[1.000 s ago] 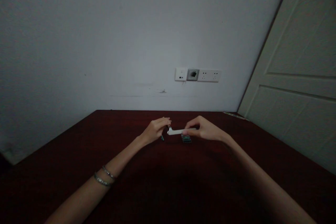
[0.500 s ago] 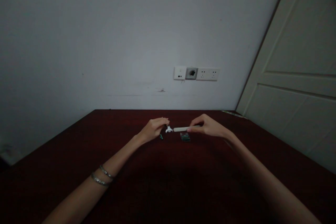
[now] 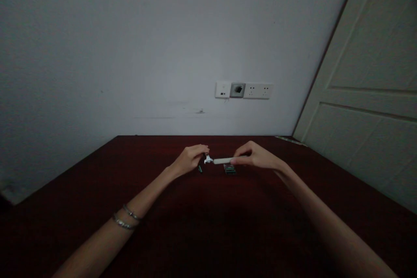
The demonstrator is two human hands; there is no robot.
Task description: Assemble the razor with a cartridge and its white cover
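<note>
Both hands meet over the far middle of a dark red table. My right hand pinches the end of a slim white handle held level. At the handle's left tip sits a small silvery head piece, and my left hand has its fingers closed on that piece. Just under my left hand a small dark green stick lies on the table. A small green and grey block lies below the handle. Two bracelets circle my left forearm.
A white wall rises behind the table with a row of sockets. A pale panelled door stands at the right. A thin pale strip lies at the table's far right corner.
The white handle and the silvery head piece came apart half a second ago, then closed up again. Both hands stayed in almost the same place.
</note>
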